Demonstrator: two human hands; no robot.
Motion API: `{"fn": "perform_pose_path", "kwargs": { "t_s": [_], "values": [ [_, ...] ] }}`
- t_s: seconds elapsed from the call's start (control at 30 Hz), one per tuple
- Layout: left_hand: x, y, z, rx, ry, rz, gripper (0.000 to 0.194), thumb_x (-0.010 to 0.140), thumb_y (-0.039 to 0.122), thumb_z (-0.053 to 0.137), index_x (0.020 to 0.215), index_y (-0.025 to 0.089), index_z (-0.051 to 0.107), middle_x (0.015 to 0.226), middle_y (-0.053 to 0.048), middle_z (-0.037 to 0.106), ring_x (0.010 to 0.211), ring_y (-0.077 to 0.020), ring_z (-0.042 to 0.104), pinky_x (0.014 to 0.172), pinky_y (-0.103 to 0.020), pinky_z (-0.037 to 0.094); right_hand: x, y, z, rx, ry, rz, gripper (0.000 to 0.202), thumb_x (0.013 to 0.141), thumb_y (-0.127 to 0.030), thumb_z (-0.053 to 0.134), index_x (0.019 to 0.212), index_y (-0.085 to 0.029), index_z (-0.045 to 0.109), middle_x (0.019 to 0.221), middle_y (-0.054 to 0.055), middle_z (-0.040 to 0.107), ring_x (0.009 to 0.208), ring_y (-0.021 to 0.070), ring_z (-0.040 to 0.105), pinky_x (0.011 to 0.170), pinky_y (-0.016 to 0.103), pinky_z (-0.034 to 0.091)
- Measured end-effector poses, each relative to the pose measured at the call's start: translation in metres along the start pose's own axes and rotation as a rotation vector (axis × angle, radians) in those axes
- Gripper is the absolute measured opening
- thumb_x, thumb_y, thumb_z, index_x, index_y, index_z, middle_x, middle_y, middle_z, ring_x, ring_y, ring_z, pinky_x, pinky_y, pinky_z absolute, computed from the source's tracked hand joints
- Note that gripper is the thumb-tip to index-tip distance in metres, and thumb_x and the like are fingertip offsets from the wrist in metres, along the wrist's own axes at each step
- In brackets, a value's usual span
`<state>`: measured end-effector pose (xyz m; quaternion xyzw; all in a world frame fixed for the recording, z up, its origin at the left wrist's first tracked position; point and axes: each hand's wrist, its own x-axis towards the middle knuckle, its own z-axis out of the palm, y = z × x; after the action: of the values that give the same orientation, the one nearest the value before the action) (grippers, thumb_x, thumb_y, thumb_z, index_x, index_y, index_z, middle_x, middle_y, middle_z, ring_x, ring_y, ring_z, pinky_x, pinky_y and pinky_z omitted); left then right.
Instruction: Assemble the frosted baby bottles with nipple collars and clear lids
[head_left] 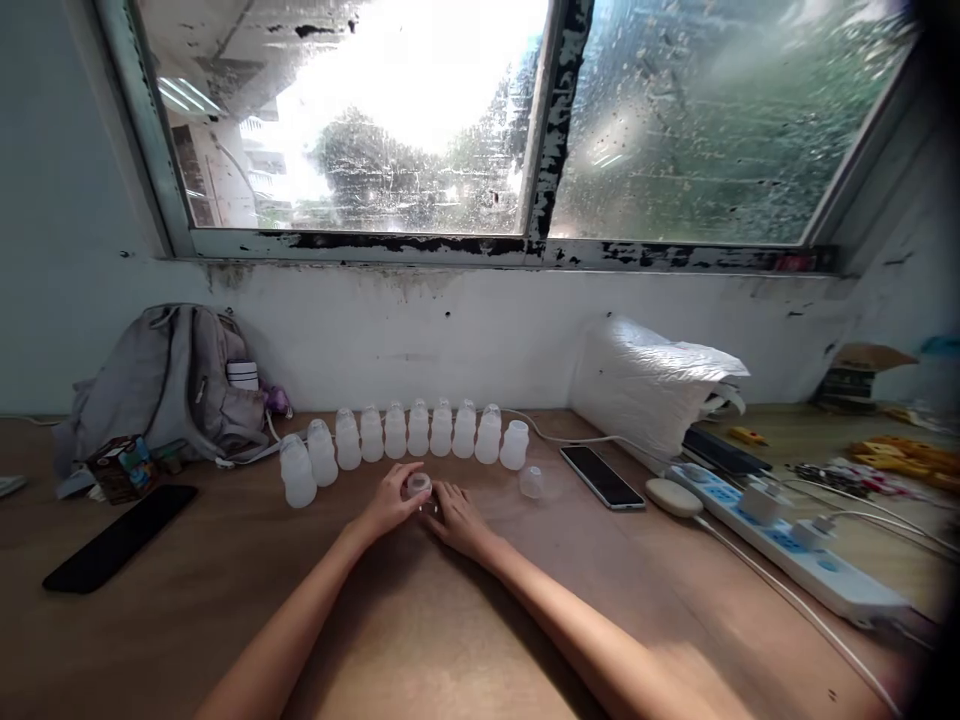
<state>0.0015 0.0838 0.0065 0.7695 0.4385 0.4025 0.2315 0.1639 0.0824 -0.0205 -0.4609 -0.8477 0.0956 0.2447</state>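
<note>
My left hand (394, 500) pinches a small, pale, round bottle part (418, 484) between thumb and fingers, low over the table; it looks like a collar or nipple ring, though its exact kind is too small to tell. Right beside it, my right hand (459, 520) rests with its fingers stretched out and nothing visible in them. Several frosted baby bottles (418, 430) stand upright in an arc beyond my hands, most wearing clear caps. At the right end, one bottle (514, 446) has no dome cap on top. A clear dome cap (532, 482) sits on the table in front of it.
A black phone (120, 538) lies at left, near a small carton (124, 468) and a grey backpack (180, 380). To the right are another phone (602, 476), a round white puck (673, 497), a power strip (795, 545) with cables, and a silvery white bag (649, 385).
</note>
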Motion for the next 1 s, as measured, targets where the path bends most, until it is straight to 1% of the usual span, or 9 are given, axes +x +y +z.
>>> {"fn": "perform_pose_path", "kwargs": {
  "t_s": [0.07,0.13,0.23,0.33,0.43,0.67,0.83,0.93,1.0],
  "values": [
    [0.001,-0.012,0.017,-0.150,0.100,-0.064,0.043,0.075,0.032,0.053,0.112,0.011,0.048,0.105,-0.011,0.054,0.088,-0.0161,0.055,0.075,-0.026,0.045,-0.004,0.003,0.007,0.035,0.107,-0.041,0.054,0.075,-0.028,0.051,0.123,-0.013,0.032,0.116,0.015,0.046,0.107,0.0247,0.042,0.089,0.039,0.033],
    [0.000,-0.019,0.031,-0.262,0.145,-0.130,0.042,0.074,0.032,0.054,0.110,0.011,0.049,0.102,-0.011,0.057,0.084,-0.0155,0.057,0.073,-0.027,0.046,-0.007,0.006,0.012,0.099,0.202,-0.059,0.060,0.074,-0.024,0.051,0.126,-0.011,0.025,0.117,0.016,0.044,0.108,0.0241,0.042,0.090,0.039,0.034],
    [-0.004,-0.024,0.040,-0.202,0.184,-0.162,0.039,0.069,0.032,0.060,0.102,0.011,0.055,0.094,-0.009,0.060,0.080,-0.0156,0.057,0.072,-0.027,0.046,-0.010,0.009,0.014,0.164,0.287,-0.062,0.061,0.072,-0.020,0.049,0.128,-0.013,0.023,0.112,0.015,0.045,0.103,0.0221,0.045,0.088,0.038,0.038],
    [-0.008,-0.022,0.041,0.017,0.138,-0.120,0.037,0.066,0.032,0.063,0.098,0.013,0.060,0.090,-0.007,0.059,0.078,-0.0153,0.056,0.071,-0.026,0.045,-0.015,0.007,0.011,0.119,0.236,-0.110,0.056,0.071,-0.010,0.043,0.125,-0.018,0.032,0.109,0.010,0.047,0.100,0.0194,0.046,0.086,0.034,0.039],
    [-0.010,-0.019,0.041,0.171,0.090,-0.114,0.035,0.066,0.030,0.062,0.098,0.016,0.062,0.088,-0.005,0.057,0.081,-0.0155,0.055,0.074,-0.026,0.044,-0.019,0.001,0.008,0.065,0.181,-0.126,0.052,0.068,-0.006,0.043,0.117,-0.021,0.041,0.106,0.008,0.048,0.098,0.0185,0.046,0.086,0.032,0.037],
    [-0.010,-0.019,0.043,0.271,0.088,-0.140,0.036,0.067,0.034,0.060,0.098,0.017,0.063,0.087,-0.007,0.058,0.089,-0.0205,0.051,0.081,-0.031,0.040,-0.020,-0.003,0.004,0.088,0.163,-0.100,0.046,0.067,-0.007,0.044,0.111,-0.019,0.046,0.103,0.007,0.050,0.098,0.0184,0.045,0.086,0.031,0.035],
    [-0.013,-0.017,0.044,0.332,0.066,-0.141,0.042,0.066,0.041,0.060,0.104,0.024,0.060,0.093,-0.006,0.058,0.091,-0.0230,0.050,0.082,-0.035,0.038,-0.021,-0.002,0.003,0.136,0.175,-0.121,0.047,0.064,-0.004,0.042,0.109,-0.018,0.046,0.102,0.007,0.050,0.094,0.0173,0.047,0.083,0.029,0.036],
    [-0.015,-0.015,0.045,0.365,0.100,-0.135,0.053,0.065,0.042,0.061,0.112,0.022,0.053,0.101,-0.007,0.056,0.095,-0.0247,0.048,0.084,-0.038,0.036,-0.017,0.004,0.006,0.165,0.180,-0.102,0.047,0.062,-0.003,0.041,0.106,-0.017,0.047,0.099,0.007,0.050,0.087,0.0161,0.049,0.080,0.028,0.038],
    [-0.015,-0.014,0.045,0.313,0.141,-0.106,0.046,0.067,0.041,0.059,0.107,0.020,0.054,0.101,-0.008,0.056,0.095,-0.0236,0.049,0.084,-0.037,0.036,-0.014,0.008,0.009,0.193,0.189,-0.081,0.046,0.062,-0.003,0.041,0.105,-0.017,0.048,0.098,0.007,0.050,0.084,0.0156,0.049,0.078,0.028,0.039]
  ]
}}
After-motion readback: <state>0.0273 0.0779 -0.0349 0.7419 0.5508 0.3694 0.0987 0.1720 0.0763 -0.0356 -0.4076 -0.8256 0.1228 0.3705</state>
